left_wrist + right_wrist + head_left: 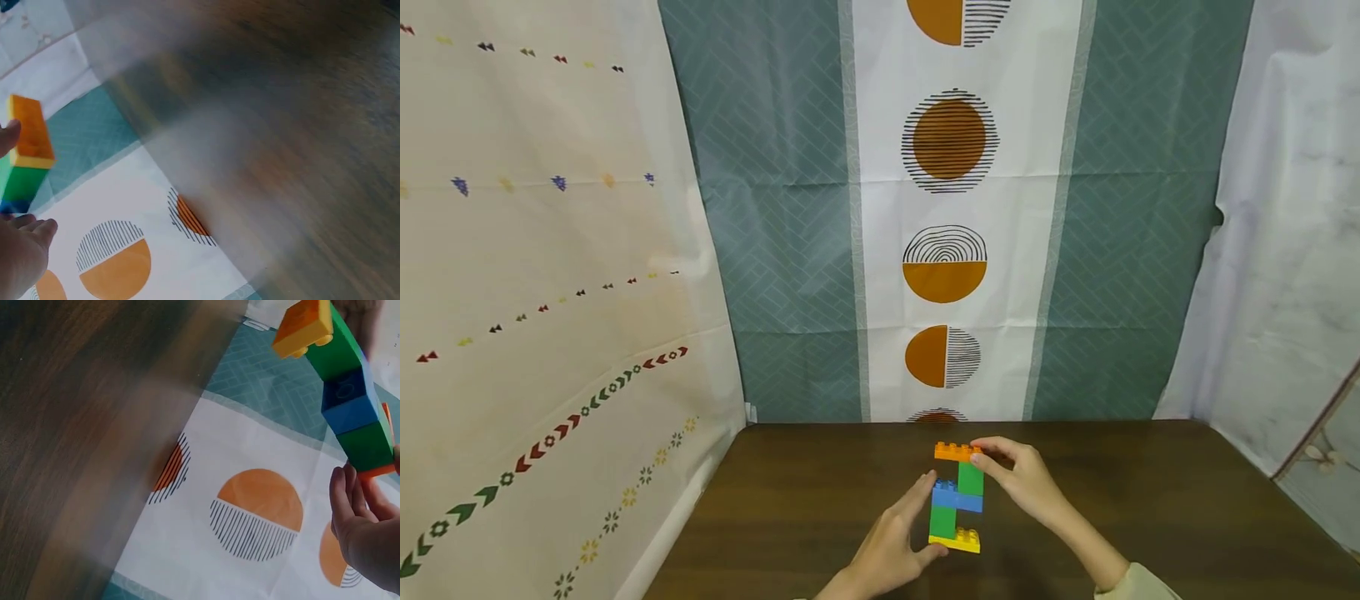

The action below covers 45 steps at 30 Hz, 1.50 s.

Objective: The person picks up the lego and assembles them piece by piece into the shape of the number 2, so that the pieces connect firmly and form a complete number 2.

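A zigzag stack of toy building bricks is held upright above the table, between both hands. From bottom to top run a yellow brick [955, 543], a green brick [942, 522], a blue brick [957, 498], another green brick [971, 478] and an orange brick [953, 452]. My left hand [891, 537] holds the stack from the left, thumb at the yellow brick and fingers beside the blue one. At the top, my right hand [1018, 475] pinches the right end of the orange brick. In the right wrist view, the right fingers [340, 497] are near the orange end.
Beneath the stack is a dark brown table [805, 500]. Behind it hangs a teal and white curtain [880, 358] with orange circles. A patterned cream cloth [550, 317] borders the left, a pale marbled one [1277, 292] the right.
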### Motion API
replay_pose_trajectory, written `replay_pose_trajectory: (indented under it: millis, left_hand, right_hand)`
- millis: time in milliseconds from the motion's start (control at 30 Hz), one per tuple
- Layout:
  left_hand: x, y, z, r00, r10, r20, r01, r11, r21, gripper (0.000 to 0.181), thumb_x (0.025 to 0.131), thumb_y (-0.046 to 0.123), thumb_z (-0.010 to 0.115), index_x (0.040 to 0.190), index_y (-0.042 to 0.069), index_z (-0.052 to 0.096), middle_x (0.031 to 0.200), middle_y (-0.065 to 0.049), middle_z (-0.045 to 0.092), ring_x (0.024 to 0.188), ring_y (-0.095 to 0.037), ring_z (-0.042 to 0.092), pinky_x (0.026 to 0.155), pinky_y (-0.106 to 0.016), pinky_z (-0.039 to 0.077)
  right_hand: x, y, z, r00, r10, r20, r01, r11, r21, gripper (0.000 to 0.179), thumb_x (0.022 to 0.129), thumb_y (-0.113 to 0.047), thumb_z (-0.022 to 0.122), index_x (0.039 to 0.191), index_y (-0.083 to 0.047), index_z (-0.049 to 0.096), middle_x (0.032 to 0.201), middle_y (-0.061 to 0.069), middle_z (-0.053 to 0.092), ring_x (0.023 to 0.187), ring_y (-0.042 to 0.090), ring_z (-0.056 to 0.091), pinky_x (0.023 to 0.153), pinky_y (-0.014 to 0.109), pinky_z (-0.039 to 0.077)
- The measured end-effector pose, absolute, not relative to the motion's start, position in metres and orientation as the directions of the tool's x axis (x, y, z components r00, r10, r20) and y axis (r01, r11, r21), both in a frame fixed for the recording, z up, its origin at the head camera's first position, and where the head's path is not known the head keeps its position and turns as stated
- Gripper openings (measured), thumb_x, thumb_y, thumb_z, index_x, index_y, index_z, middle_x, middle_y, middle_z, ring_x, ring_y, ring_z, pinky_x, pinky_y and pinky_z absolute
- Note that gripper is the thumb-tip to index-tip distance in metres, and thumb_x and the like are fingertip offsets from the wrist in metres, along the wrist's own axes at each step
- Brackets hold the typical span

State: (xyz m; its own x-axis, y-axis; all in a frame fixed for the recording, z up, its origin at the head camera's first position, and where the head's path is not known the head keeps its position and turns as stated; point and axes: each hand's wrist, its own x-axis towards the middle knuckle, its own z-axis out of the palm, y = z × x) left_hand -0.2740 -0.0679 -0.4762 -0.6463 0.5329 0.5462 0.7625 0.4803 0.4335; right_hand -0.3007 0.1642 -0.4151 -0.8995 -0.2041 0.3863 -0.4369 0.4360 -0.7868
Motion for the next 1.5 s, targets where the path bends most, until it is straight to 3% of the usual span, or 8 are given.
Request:
replay_pose_trajectory:
  millis: [167, 300, 400, 600, 800, 967, 1200, 1500]
  left_hand:
    - [-0.275, -0.067, -0.478, -0.610, 0.516, 0.601, 0.790, 0.458, 0.408, 0.102, 0.072, 0.016, 0.086, 0.154, 0.004, 0.025, 0.155, -0.016, 0.037, 0.136, -0.034, 0.046, 0.104, -0.040, 0.048]
    - [-0.277, -0.065, -0.479, -0.555, 0.511, 0.656, 0.827, 0.424, 0.370, 0.097, 0.071, 0.013, 0.087, 0.150, 0.000, 0.032, 0.151, -0.018, 0.044, 0.131, -0.031, 0.053, 0.101, -0.040, 0.050]
    - [-0.277, -0.064, -0.480, -0.527, 0.506, 0.682, 0.843, 0.411, 0.347, 0.098, 0.068, 0.011, 0.088, 0.150, 0.003, 0.034, 0.146, -0.018, 0.050, 0.126, -0.030, 0.058, 0.099, -0.040, 0.052]
    - [-0.278, -0.061, -0.478, -0.508, 0.492, 0.707, 0.854, 0.393, 0.340, 0.098, 0.067, 0.007, 0.088, 0.149, 0.005, 0.034, 0.141, -0.020, 0.054, 0.122, -0.030, 0.061, 0.097, -0.040, 0.053]
    - [-0.281, -0.061, -0.477, -0.524, 0.471, 0.709, 0.847, 0.376, 0.376, 0.096, 0.066, 0.004, 0.088, 0.147, 0.002, 0.037, 0.141, -0.021, 0.054, 0.123, -0.033, 0.060, 0.097, -0.041, 0.052]
    - [-0.283, -0.061, -0.472, -0.529, 0.462, 0.712, 0.847, 0.332, 0.415, 0.092, 0.066, 0.001, 0.087, 0.145, 0.000, 0.040, 0.139, -0.021, 0.055, 0.122, -0.035, 0.060, 0.097, -0.043, 0.052]
    - [-0.286, -0.060, -0.470, -0.551, 0.452, 0.702, 0.835, 0.304, 0.459, 0.086, 0.066, 0.004, 0.088, 0.141, -0.002, 0.045, 0.135, -0.021, 0.059, 0.118, -0.034, 0.062, 0.095, -0.044, 0.053]
    - [-0.284, -0.059, -0.467, -0.594, 0.440, 0.673, 0.803, 0.285, 0.523, 0.079, 0.068, 0.012, 0.089, 0.136, -0.006, 0.051, 0.127, -0.020, 0.065, 0.114, -0.031, 0.065, 0.093, -0.043, 0.055]
  right_hand:
    - [-0.305, 0.162, -0.412, -0.926, -0.151, 0.346, -0.376, 0.454, -0.808, 0.032, 0.095, -0.025, 0.063, 0.117, -0.002, 0.069, 0.113, 0.010, 0.072, 0.098, 0.010, 0.065, 0.083, 0.018, 0.051]
    - [-0.305, 0.161, -0.412, -0.938, -0.145, 0.315, -0.346, 0.432, -0.833, 0.032, 0.096, -0.024, 0.061, 0.118, -0.002, 0.068, 0.116, 0.012, 0.071, 0.105, 0.019, 0.065, 0.087, 0.022, 0.052]
    - [-0.304, 0.161, -0.413, -0.948, -0.144, 0.285, -0.319, 0.409, -0.855, 0.034, 0.097, -0.024, 0.060, 0.121, -0.002, 0.067, 0.120, 0.014, 0.069, 0.110, 0.024, 0.063, 0.093, 0.033, 0.054]
    - [-0.299, 0.161, -0.421, -0.925, -0.225, 0.305, -0.374, 0.408, -0.833, 0.044, 0.097, -0.024, 0.058, 0.137, -0.003, 0.054, 0.139, 0.019, 0.055, 0.129, 0.041, 0.049, 0.104, 0.062, 0.041]
    - [-0.296, 0.164, -0.432, -0.820, -0.373, 0.434, -0.566, 0.418, -0.710, 0.071, 0.089, -0.019, 0.071, 0.147, 0.003, 0.037, 0.144, 0.027, 0.045, 0.124, 0.046, 0.050, 0.097, 0.052, 0.049]
    - [-0.298, 0.169, -0.439, -0.775, -0.420, 0.471, -0.630, 0.461, -0.626, 0.094, 0.078, -0.023, 0.081, 0.152, -0.003, 0.027, 0.152, 0.026, 0.036, 0.131, 0.043, 0.045, 0.099, 0.041, 0.051]
    - [-0.304, 0.168, -0.440, -0.714, -0.401, 0.574, -0.696, 0.498, -0.517, 0.084, 0.075, -0.017, 0.084, 0.144, 0.005, 0.040, 0.140, 0.026, 0.052, 0.121, 0.040, 0.053, 0.090, 0.045, 0.055]
    - [-0.309, 0.173, -0.442, -0.731, -0.412, 0.543, -0.682, 0.458, -0.570, 0.076, 0.076, -0.019, 0.083, 0.139, 0.004, 0.047, 0.131, 0.024, 0.058, 0.114, 0.037, 0.059, 0.088, 0.047, 0.055]
